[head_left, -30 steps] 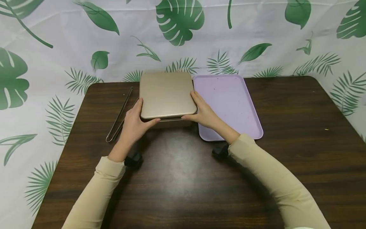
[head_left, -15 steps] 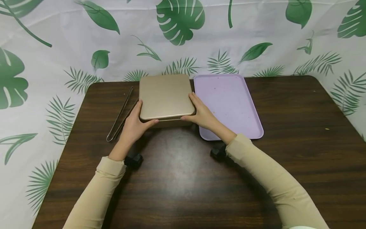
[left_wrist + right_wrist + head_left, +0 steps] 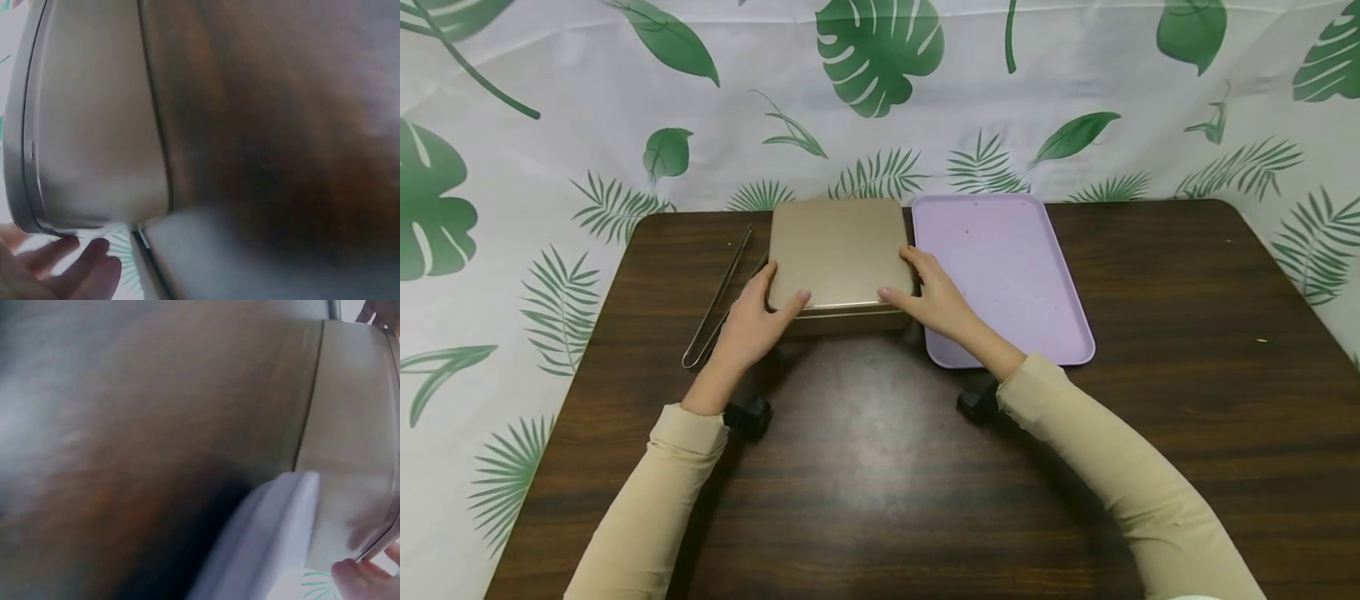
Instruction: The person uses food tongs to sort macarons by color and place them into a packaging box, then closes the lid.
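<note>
A gold tin [image 3: 850, 323] stands at the back of the table with its square lid [image 3: 838, 250] on top. My left hand [image 3: 748, 325] holds the lid's front left corner, thumb over the front edge and fingers along the side. At the front right corner my right hand [image 3: 936, 300] holds it the same way. In the left wrist view the lid's rim [image 3: 15, 156] sits against the tin body [image 3: 100, 125], with several fingers beside its end. The right wrist view shows fingertips [image 3: 356, 575] at the rim. The tin's inside is hidden.
Metal tongs [image 3: 718, 293] lie left of the tin, partly behind my left hand. A purple tray [image 3: 1000, 267] with a few crumbs lies right of it, under my right forearm. A leaf-print cloth [image 3: 970, 108] hangs behind the dark wooden table [image 3: 865, 467].
The lid has come down onto the tin, and more of the tin's front shows beneath it. Both thumbs have shifted from the front rim up onto the lid's top edge.
</note>
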The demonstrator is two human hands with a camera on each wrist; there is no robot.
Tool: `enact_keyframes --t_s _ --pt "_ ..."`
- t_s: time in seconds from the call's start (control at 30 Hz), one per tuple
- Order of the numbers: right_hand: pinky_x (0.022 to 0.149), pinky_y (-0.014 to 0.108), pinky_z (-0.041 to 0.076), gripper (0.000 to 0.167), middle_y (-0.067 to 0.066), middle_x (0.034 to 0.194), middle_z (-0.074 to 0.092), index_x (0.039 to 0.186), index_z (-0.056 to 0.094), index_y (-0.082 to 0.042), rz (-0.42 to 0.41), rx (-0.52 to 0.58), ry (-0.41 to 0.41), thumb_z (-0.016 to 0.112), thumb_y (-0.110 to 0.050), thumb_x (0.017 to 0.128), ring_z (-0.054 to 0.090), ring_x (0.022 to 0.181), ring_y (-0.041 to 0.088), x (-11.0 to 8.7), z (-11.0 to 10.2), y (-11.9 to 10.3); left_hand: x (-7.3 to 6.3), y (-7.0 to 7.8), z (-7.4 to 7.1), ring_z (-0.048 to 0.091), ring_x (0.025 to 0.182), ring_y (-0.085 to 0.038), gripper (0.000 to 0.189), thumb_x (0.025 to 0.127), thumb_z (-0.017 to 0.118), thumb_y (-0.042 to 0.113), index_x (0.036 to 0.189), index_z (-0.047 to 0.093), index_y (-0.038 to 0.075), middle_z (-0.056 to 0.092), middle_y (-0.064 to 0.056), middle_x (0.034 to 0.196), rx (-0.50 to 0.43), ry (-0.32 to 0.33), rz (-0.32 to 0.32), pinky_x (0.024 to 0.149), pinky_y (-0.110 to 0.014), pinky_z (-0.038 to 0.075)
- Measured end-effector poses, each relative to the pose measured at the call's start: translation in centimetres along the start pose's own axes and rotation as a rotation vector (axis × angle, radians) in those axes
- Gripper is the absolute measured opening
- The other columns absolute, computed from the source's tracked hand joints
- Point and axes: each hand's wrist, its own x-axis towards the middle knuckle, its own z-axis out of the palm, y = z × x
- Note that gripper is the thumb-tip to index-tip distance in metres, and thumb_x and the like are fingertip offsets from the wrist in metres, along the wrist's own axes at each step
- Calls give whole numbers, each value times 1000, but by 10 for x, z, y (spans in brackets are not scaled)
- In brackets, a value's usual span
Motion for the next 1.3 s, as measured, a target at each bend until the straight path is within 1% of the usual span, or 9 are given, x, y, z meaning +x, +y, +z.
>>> enact_keyframes --t_s 0.1,0.17,0.23,0.3,0.5,0.67,0.77,1.13,1.3 --pt "113 47 32 62 23 150 32 145 33 3 -1 15 48 55 -29 96 33 140 33 6 -1 -2 7 8 -2 29 142 -39 65 100 36 44 151 25 5 28 -19 155 11 66 -26 111 -58 28" --pt "116 47 28 59 24 150 31 145 34 4 5 -1 70 51 -29 98 30 141 35 11 -2 -4 13 13 -3 33 139 -41 57 102 32 38 149 29 5 31 -20 153 38 110 -36 108 -61 31" --pt "119 46 22 60 24 154 25 146 32 4 17 -34 73 49 -30 99 24 145 35 16 -2 -7 19 16 -2 36 136 -44 55 102 30 34 150 29 7 30 -21 153 85 126 -49 104 -64 33" --pt "120 46 17 61 23 157 18 148 29 4 28 -69 54 46 -31 100 17 148 35 20 -2 -9 24 17 -1 38 134 -46 55 102 29 32 151 28 9 29 -21 154 143 126 -51 103 -64 35" --pt "121 47 13 65 21 160 6 152 16 2 36 -144 -36 39 -34 103 9 149 34 23 0 -9 29 17 4 35 134 -48 55 101 27 32 151 28 10 23 -18 157 248 108 -41 100 -67 36" --pt "121 46 12 66 21 160 2 152 11 3 30 -198 -64 34 -35 104 6 150 34 24 0 -8 31 19 5 29 139 -46 55 101 23 28 151 26 4 17 -17 160 353 81 4 107 -61 33" --pt "122 45 12 66 22 160 0 152 8 4 30 -242 -77 31 -34 104 6 150 34 25 2 -8 31 19 6 28 140 -44 55 102 21 27 151 24 2 17 -18 160 392 67 16 110 -58 31" --pt "121 42 15 65 17 161 0 153 8 1 46 -377 -87 28 -37 104 9 150 31 24 2 -10 34 13 6 35 135 -46 57 100 22 29 151 25 4 18 -17 159 345 64 33 110 -58 30" --pt "121 42 16 65 17 161 0 153 7 0 52 -385 -109 27 -38 104 8 150 30 24 2 -11 34 9 8 42 129 -45 56 100 24 30 150 27 6 18 -14 160 293 82 27 107 -58 33"
